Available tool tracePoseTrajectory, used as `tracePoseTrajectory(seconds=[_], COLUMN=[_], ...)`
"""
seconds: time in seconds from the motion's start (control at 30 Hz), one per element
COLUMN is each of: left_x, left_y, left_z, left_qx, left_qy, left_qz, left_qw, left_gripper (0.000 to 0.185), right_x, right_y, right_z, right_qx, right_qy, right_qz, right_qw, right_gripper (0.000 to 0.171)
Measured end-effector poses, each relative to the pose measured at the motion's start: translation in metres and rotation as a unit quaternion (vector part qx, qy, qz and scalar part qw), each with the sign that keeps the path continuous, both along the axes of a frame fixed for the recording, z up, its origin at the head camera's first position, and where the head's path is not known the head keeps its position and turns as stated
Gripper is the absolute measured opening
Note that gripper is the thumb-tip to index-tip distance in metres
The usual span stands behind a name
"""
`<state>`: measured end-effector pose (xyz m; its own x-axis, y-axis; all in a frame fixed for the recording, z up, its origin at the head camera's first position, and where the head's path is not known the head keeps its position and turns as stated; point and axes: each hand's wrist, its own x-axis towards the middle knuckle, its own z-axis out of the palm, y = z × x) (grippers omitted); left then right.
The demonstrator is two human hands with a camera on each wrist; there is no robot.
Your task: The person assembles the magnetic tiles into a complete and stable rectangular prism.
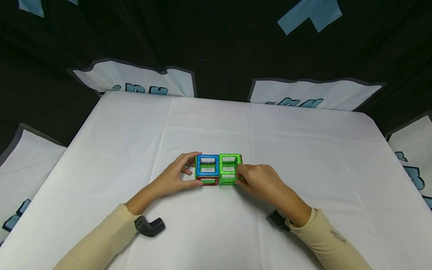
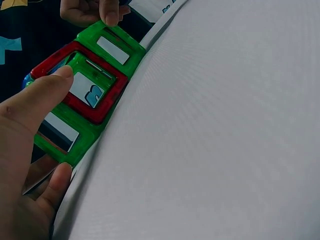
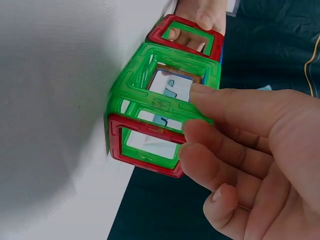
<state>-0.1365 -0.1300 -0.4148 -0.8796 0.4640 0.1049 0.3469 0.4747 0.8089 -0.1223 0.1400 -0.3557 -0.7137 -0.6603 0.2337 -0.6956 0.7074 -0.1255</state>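
Observation:
Two open-framed cubes of magnetic tiles stand side by side at the middle of the table in the head view. The left cube (image 1: 208,174) has a blue top and a red front tile (image 2: 119,87). Green tiles form the top and front of the right cube (image 1: 228,155), and a red tile (image 3: 145,125) covers its right side. My left hand (image 1: 176,174) grips the left cube, thumb at the front and fingers round the far side. With thumb and fingers, my right hand (image 1: 261,180) pinches the right cube at its right end. The cubes touch each other.
A white cloth (image 1: 209,228) with fold creases covers the table. Dark curtain (image 1: 219,48) hangs beyond its far edge, with white and blue printed patches. A black wrist device (image 1: 149,226) sits by the left sleeve, another (image 1: 278,220) by the right sleeve.

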Motion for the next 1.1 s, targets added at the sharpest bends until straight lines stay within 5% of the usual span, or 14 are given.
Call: tracePoseTrajectory(seconds=[1.1], left_x=[-0.0011], left_y=[-0.0001], left_z=[-0.0036], left_qx=[0.002], left_qy=[-0.005], left_qz=[0.004], left_qw=[1.0], left_gripper=[0.079], right_x=[-0.006], right_y=[0.0038], right_z=[0.0038], right_qx=[0.002], right_qy=[-0.053], right_qz=[-0.035], right_qw=[0.998], right_gripper=[0.025])
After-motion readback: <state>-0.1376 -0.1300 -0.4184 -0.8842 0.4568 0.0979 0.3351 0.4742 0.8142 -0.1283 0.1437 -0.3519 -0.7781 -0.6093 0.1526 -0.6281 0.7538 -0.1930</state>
